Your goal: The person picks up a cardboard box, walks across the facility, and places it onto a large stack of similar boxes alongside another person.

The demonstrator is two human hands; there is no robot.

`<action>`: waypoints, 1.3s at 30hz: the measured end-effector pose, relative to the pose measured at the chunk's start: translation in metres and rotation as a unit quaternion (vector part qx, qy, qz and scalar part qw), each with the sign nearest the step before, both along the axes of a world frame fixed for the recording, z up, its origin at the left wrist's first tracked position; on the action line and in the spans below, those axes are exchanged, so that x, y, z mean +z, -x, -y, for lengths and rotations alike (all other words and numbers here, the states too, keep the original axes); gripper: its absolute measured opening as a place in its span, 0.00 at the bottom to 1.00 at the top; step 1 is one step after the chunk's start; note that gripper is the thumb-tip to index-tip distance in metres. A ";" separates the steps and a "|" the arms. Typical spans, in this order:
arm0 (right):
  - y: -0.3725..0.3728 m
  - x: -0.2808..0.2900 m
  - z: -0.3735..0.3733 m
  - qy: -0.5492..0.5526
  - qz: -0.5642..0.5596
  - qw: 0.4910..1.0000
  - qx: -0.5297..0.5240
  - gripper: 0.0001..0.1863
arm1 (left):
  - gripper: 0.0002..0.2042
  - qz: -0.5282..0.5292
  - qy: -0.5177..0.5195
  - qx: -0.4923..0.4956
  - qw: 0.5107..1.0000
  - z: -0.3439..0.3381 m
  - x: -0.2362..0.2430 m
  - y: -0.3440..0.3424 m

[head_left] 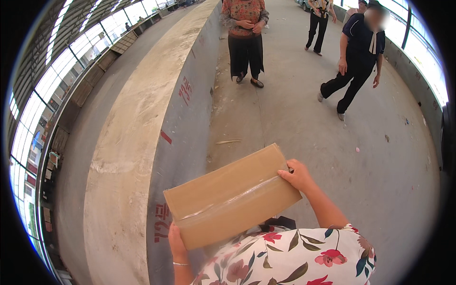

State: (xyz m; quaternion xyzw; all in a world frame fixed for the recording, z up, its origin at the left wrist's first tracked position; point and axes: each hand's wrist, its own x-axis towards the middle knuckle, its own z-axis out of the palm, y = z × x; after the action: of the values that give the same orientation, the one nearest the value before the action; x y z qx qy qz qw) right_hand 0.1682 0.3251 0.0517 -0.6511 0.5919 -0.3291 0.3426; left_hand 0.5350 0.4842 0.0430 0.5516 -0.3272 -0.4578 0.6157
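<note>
Here, left fingers and right fingers clamped on taped cardboard box, concrete wall at left, people ahead.

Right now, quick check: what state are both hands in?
Left hand: holding the cardboard box at its left end.
Right hand: holding the same box at its right end.

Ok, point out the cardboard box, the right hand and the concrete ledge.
Cardboard box (232, 195): head view, middle of its taped face.
Right hand (299, 177): head view, back of the hand.
Concrete ledge (133, 114): head view, its pale top surface.
</note>
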 end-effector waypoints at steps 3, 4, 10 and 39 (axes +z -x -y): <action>0.029 -0.001 0.017 -0.042 0.095 0.995 -0.012 0.21 | 0.18 -0.014 0.005 -0.016 1.000 0.037 0.004 0.026; 0.040 0.004 0.024 -0.069 0.138 0.988 -0.008 0.22 | 0.19 -0.011 0.007 -0.025 1.000 0.048 0.005 0.033; 0.085 0.003 0.053 -0.105 0.245 0.963 -0.035 0.23 | 0.17 -0.006 -0.019 -0.025 0.999 0.103 0.010 0.072; 0.143 0.003 0.132 -0.073 0.227 0.921 -0.307 0.18 | 0.17 -0.141 -0.155 -0.319 0.924 0.404 0.008 0.119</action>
State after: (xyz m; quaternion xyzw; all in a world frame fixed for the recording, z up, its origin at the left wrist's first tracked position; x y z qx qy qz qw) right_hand 0.0257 0.1934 0.0551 -0.3185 0.6918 -0.5126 0.3965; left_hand 0.4163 0.0797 0.0508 0.4365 -0.3207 -0.7477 0.3841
